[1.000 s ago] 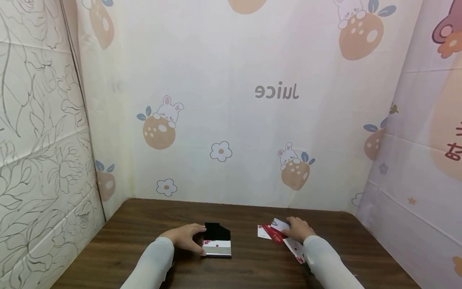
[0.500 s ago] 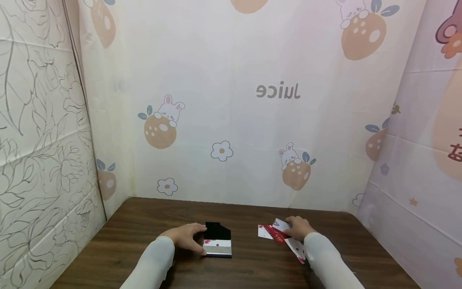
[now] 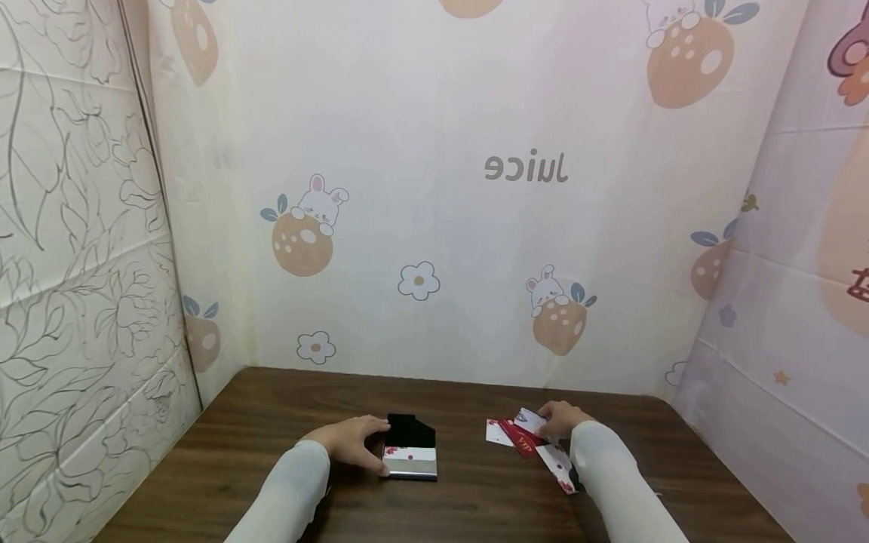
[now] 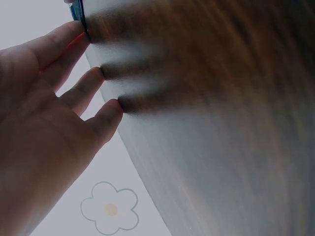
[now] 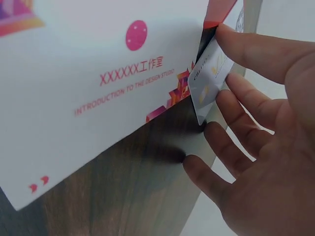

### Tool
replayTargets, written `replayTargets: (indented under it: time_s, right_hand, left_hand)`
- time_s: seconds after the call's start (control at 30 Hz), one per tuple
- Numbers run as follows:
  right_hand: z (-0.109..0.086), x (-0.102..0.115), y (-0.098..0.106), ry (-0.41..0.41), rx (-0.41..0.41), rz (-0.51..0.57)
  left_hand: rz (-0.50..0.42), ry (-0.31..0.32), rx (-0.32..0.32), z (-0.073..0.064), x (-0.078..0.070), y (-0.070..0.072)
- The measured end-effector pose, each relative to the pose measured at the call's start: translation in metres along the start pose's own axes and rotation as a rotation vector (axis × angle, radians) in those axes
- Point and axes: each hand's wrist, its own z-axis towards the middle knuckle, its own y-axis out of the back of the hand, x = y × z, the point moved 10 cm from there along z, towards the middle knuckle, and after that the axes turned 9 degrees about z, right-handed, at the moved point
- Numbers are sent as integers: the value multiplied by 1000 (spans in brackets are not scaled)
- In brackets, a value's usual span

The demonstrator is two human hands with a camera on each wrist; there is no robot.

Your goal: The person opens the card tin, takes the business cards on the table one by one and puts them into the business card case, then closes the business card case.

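Observation:
An open business card case (image 3: 411, 464) with a black flap and silver body lies on the wooden table, a white card with red print showing inside. My left hand (image 3: 349, 442) holds its left side, thumb at the near corner and index finger at the flap. On the right, my right hand (image 3: 562, 419) pinches a grey-white card (image 5: 209, 78) between thumb and fingers. That card overlaps a red VIP card (image 3: 521, 437). White cards with pink print lie around it, one to the left (image 3: 499, 433) and one nearer me (image 5: 98, 98).
Wood-grain table (image 3: 468, 498) stretches between the two hands. Behind it hangs a pale printed curtain (image 3: 462, 226) with fruit and rabbits. More patterned cloth panels (image 3: 88, 226) stand at the left and right sides.
The head view has shifted slightly. Both hands keep nearly the same places, the left at the card case and the right at the grey-white card.

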Motion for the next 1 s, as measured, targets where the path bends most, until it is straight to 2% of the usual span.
replayTargets:
  time_s: [0.2, 0.47, 0.73, 0.87, 1.0]
  right_hand:
    - [-5, 5, 3, 27, -29, -4]
    - [-7, 4, 7, 74, -84, 93]
    - [-6, -2, 4, 84, -104, 156]
    - [-8, 1, 7, 119, -111, 180]
    - [-8, 0, 14, 167, -152, 219]
  left_hand:
    - [-9, 7, -2, -3, -2, 1]
    - [-8, 15, -1, -2, -1, 1]
    - [-16, 25, 0, -4, -2, 2]
    - [-15, 18, -3, -3, -3, 1]
    - [-13, 16, -5, -3, -3, 1]
